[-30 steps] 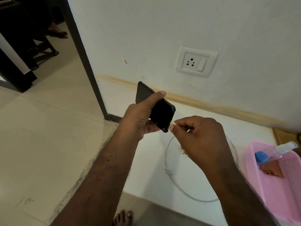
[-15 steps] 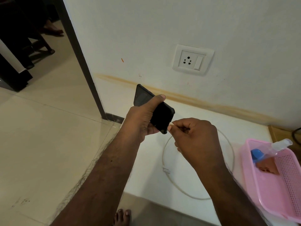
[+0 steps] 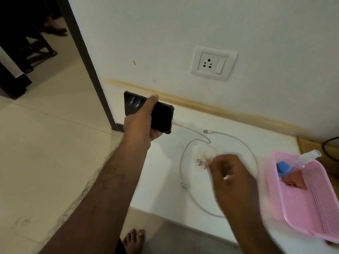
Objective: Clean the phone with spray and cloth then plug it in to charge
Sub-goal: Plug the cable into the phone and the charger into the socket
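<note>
Black phone (image 3: 161, 118) sits clamped in the left hand (image 3: 141, 129), thumb across the screen, held up over the white tabletop (image 3: 165, 189) near its left end. White cable (image 3: 194, 133) is plugged into the phone's right edge and trails down to a loop on the tabletop. Charger adapter (image 3: 204, 154) lies inside that loop, pins toward the camera. Right hand (image 3: 233, 178) is blurred, fingers curled just beside or touching the adapter; cannot tell if it has it gripped. Wall socket (image 3: 213, 63) is above, well apart from both hands, nothing in it. Pink basket (image 3: 311, 208) at far right holds the spray bottle (image 3: 304, 158) and cloth (image 3: 293, 180).

Risks, as judgement: lifting the adapter could tug the short slack run and pull the connector out of the phone, or drag the phone in a one-handed grip. Loose second cable end (image 3: 207, 131) could snag. Pins may miss the socket holes if approached at an angle.
</note>
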`<action>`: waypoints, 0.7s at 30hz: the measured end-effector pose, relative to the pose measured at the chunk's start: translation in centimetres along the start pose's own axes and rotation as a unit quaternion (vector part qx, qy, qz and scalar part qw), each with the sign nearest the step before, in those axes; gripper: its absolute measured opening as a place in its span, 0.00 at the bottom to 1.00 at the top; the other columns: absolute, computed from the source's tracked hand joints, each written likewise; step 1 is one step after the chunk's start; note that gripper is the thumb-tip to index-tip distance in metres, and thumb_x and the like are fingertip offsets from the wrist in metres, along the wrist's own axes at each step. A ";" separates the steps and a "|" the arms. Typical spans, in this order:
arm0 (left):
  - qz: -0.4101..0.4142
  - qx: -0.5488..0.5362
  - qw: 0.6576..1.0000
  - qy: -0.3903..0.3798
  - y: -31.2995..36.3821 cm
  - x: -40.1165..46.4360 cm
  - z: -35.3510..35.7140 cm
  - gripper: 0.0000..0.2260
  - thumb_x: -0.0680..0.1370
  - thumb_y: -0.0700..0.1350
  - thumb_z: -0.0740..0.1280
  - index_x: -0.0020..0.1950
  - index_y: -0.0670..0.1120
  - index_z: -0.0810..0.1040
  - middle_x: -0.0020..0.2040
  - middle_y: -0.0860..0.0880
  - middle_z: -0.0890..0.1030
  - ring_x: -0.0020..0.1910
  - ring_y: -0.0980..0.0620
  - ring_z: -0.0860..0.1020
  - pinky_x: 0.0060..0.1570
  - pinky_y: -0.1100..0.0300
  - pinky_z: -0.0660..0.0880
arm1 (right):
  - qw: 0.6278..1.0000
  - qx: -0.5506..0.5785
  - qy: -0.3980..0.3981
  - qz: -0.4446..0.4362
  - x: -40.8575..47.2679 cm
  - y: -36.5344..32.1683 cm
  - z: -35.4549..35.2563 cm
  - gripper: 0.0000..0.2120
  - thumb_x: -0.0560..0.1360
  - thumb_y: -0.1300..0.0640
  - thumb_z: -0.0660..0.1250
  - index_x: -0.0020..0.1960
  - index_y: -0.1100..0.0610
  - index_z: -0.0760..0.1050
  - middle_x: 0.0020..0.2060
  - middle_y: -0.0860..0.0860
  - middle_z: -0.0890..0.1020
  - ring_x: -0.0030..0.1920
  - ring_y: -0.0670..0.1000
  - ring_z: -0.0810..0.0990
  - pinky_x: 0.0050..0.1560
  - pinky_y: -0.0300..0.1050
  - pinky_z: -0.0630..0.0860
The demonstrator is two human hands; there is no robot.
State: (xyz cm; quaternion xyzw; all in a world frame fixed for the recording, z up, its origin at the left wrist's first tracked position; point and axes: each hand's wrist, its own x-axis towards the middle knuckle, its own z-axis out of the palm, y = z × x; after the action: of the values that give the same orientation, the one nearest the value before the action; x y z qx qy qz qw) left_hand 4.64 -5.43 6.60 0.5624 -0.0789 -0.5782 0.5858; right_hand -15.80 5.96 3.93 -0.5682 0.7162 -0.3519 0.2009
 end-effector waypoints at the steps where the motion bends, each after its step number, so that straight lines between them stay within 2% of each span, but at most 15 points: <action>1: 0.004 0.007 1.000 0.005 0.0 0.0 0.0 0.25 0.65 0.51 0.82 0.57 0.43 0.80 0.50 0.43 0.85 0.46 0.44 0.86 0.31 0.49 0.83 | 0.996 -0.052 -0.074 0.006 -1.2 1.2 0.9 0.11 0.73 0.39 0.68 0.49 0.44 0.76 0.41 0.40 0.82 0.40 0.38 0.79 0.41 0.40 0.76; 3: 0.009 0.016 1.000 0.012 -0.2 0.0 0.0 0.26 0.65 0.51 0.83 0.58 0.43 0.79 0.50 0.43 0.85 0.46 0.45 0.85 0.31 0.49 0.83 | 0.968 -0.159 -0.193 0.003 -2.8 2.7 2.9 0.16 0.74 0.38 0.67 0.58 0.44 0.75 0.50 0.41 0.81 0.49 0.41 0.79 0.51 0.42 0.76; 4: 0.012 0.019 1.000 0.017 -0.1 0.0 -0.1 0.26 0.65 0.51 0.83 0.58 0.43 0.79 0.51 0.44 0.85 0.46 0.45 0.85 0.31 0.48 0.83 | 0.957 -0.194 -0.217 -0.007 -2.9 3.2 3.8 0.19 0.74 0.38 0.66 0.62 0.45 0.74 0.54 0.42 0.79 0.54 0.44 0.78 0.54 0.42 0.75; 6: 0.017 0.029 0.999 0.027 -0.1 0.1 -0.2 0.28 0.64 0.52 0.83 0.59 0.44 0.79 0.52 0.44 0.84 0.48 0.44 0.85 0.34 0.45 0.84 | 0.950 -0.226 -0.214 -0.025 -2.6 3.8 5.1 0.21 0.76 0.39 0.63 0.65 0.47 0.72 0.57 0.44 0.77 0.59 0.47 0.76 0.56 0.43 0.75; 11: 0.035 0.034 0.998 0.039 -0.2 0.7 -0.6 0.28 0.64 0.52 0.83 0.58 0.44 0.79 0.50 0.44 0.85 0.45 0.46 0.86 0.33 0.47 0.83 | 0.940 -0.259 -0.210 -0.079 -2.1 5.1 6.1 0.13 0.80 0.46 0.59 0.60 0.47 0.76 0.54 0.45 0.76 0.56 0.48 0.74 0.47 0.43 0.74; 14: 0.039 0.039 0.997 0.051 -0.3 1.2 -0.7 0.30 0.63 0.53 0.84 0.60 0.45 0.78 0.51 0.45 0.84 0.46 0.45 0.86 0.34 0.46 0.84 | 0.930 -0.247 -0.241 -0.127 -1.7 5.5 5.9 0.13 0.79 0.50 0.60 0.61 0.46 0.78 0.52 0.44 0.78 0.55 0.48 0.75 0.48 0.43 0.74; 16: 0.043 0.054 0.996 0.063 -0.3 1.6 -0.9 0.32 0.61 0.53 0.84 0.61 0.45 0.77 0.52 0.45 0.84 0.47 0.46 0.85 0.34 0.45 0.84 | 0.922 -0.225 -0.285 -0.132 -1.0 5.5 5.2 0.13 0.77 0.51 0.63 0.60 0.45 0.79 0.52 0.44 0.79 0.56 0.48 0.75 0.50 0.44 0.74; 19: 0.063 0.092 0.991 0.076 -0.4 2.1 -1.4 0.35 0.58 0.55 0.84 0.61 0.46 0.78 0.55 0.46 0.84 0.49 0.46 0.85 0.35 0.45 0.84 | 0.891 -0.218 -0.376 -0.133 -0.3 5.7 3.7 0.12 0.72 0.51 0.68 0.55 0.44 0.81 0.50 0.44 0.78 0.54 0.46 0.74 0.52 0.44 0.75; 21: 0.081 0.143 0.983 0.086 -0.4 2.6 -1.8 0.37 0.53 0.58 0.83 0.59 0.46 0.79 0.56 0.46 0.84 0.52 0.44 0.84 0.40 0.42 0.84 | 0.865 -0.214 -0.432 -0.140 -0.3 5.7 2.7 0.11 0.70 0.50 0.71 0.53 0.44 0.83 0.49 0.43 0.78 0.53 0.45 0.74 0.52 0.45 0.76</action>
State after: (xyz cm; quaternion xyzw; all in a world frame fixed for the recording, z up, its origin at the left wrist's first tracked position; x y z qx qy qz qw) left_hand 6.50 -6.26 4.21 0.6793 -0.1556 -0.4611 0.5492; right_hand -17.70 6.08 -2.12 -0.7866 0.5285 0.0659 0.3125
